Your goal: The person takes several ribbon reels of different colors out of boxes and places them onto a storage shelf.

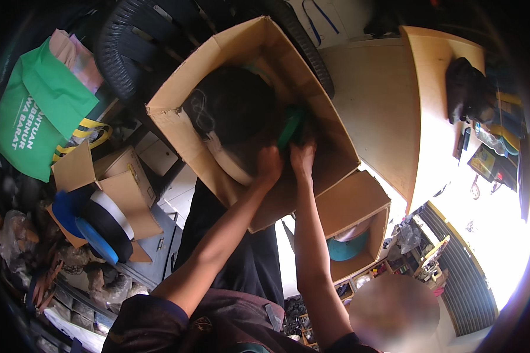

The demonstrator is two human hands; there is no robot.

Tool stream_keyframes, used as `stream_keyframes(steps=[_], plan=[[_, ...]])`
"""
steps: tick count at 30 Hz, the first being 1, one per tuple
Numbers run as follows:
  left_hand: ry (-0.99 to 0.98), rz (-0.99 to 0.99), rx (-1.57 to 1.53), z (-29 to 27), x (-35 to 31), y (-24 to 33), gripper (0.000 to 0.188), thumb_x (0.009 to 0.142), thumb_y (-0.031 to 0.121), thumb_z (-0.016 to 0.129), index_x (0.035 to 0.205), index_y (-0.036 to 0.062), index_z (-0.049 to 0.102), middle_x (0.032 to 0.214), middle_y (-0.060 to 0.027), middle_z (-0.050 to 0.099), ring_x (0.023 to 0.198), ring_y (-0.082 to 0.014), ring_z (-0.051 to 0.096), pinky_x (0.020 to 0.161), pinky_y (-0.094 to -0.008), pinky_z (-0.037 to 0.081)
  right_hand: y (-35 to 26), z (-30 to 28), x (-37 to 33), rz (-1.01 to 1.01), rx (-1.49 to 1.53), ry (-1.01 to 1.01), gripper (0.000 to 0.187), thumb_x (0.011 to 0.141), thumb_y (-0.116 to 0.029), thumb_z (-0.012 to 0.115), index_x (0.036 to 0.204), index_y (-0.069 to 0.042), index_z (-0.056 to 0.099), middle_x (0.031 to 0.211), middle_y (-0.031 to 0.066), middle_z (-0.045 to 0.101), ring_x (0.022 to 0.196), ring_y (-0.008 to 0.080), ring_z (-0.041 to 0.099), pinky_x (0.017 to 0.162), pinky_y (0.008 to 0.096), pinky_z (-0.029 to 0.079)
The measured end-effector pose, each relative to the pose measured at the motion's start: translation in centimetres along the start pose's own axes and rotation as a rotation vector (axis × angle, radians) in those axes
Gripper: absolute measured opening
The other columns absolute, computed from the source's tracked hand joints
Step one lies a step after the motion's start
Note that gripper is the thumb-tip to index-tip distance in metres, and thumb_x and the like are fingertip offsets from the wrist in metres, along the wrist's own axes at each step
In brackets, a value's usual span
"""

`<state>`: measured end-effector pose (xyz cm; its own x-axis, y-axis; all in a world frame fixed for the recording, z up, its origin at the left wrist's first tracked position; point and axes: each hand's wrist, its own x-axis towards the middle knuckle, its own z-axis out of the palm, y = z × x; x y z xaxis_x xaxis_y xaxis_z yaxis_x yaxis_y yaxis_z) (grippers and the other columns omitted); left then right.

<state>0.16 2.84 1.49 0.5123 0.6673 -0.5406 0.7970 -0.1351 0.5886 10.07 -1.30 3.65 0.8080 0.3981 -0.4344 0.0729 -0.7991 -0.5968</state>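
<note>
Both hands reach into an open cardboard box (291, 62). A green object (290, 128) sits inside, at three o'clock from the box's centre; its long axis runs from seven toward one o'clock, and front and back cannot be told apart. A black bundle (238, 97) lies at ten o'clock from it. The left hand (269, 164) is at seven, the right hand (302, 156) at five; shadow hides whether either hand's fingers are clamped or apart.
</note>
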Motion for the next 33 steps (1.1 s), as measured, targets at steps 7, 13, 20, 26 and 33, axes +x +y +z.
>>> stream_keyframes(steps=[7, 13, 20, 26, 33], plan=[[0.183, 0.166, -0.028, -14.4, -8.7, 6.2, 0.027, 0.082, 0.02, 0.072, 0.092, -0.0007, 0.057, 0.072, -0.0237, 0.063, 0.075, -0.0429, 0.064, 0.064, -0.0487, 0.05, -10.0, -11.9, -4.6, -0.331, 0.149, -0.062, 0.062, 0.075, 0.001, 0.065, 0.132, -0.003, 0.043, 0.127, 0.0216, 0.053, 0.124, 0.0376, 0.048, 0.102, 0.042, 0.042], [0.304, 0.389, 0.022, -27.6, -20.1, 11.6, 0.03, 0.082, 0.019, 0.074, 0.098, -0.0007, 0.058, 0.085, -0.0218, 0.064, 0.08, -0.0399, 0.063, 0.066, -0.0442, 0.05, -21.2, -23.9, -11.6, -0.884, 0.043, -0.031, 0.094, 0.057, -0.005, 0.083, 0.141, -0.01, 0.04, 0.137, 0.0142, 0.048, 0.131, 0.0322, 0.043, 0.108, 0.0434, 0.037], [0.535, 0.578, 0.168, -39.1, -33.6, 19.5, 0.032, 0.079, 0.021, 0.076, 0.102, 0.0033, 0.062, 0.086, -0.0155, 0.066, 0.079, -0.0357, 0.065, 0.067, -0.0385, 0.049, -30.8, -33.2, -21.9, -1.353, 0.124, -0.462, 0.041, 0.064, -0.012, 0.082, 0.104, -0.009, 0.073, 0.095, 0.0111, 0.07, 0.09, 0.0277, 0.067, 0.082, 0.035, 0.053], [0.564, 0.6, -0.101, -46.9, -44.8, 21.8, 0.033, 0.079, 0.015, 0.078, 0.102, -0.0049, 0.063, 0.085, -0.0073, 0.067, 0.079, -0.0092, 0.062, 0.069, -0.0252, 0.049, -35.9, -38.1, -29.4, -1.523, 0.364, -0.409, 0.047, 0.067, -0.013, 0.082, 0.111, -0.003, 0.07, 0.097, 0.0105, 0.071, 0.088, 0.0183, 0.066, 0.082, 0.0303, 0.05], [0.838, 0.757, -0.215, -50.5, -56.8, 20.7, 0.032, 0.079, 0.02, 0.078, 0.096, -0.003, 0.065, 0.079, -0.0064, 0.068, 0.074, -0.0085, 0.062, 0.066, -0.0244, 0.049, -36.7, -36.4, -38.8, -1.326, 0.872, -0.648, 0.073, 0.063, -0.005, 0.085, 0.129, 0.003, 0.054, 0.119, 0.0116, 0.062, 0.113, 0.0196, 0.056, 0.099, 0.0336, 0.042]])
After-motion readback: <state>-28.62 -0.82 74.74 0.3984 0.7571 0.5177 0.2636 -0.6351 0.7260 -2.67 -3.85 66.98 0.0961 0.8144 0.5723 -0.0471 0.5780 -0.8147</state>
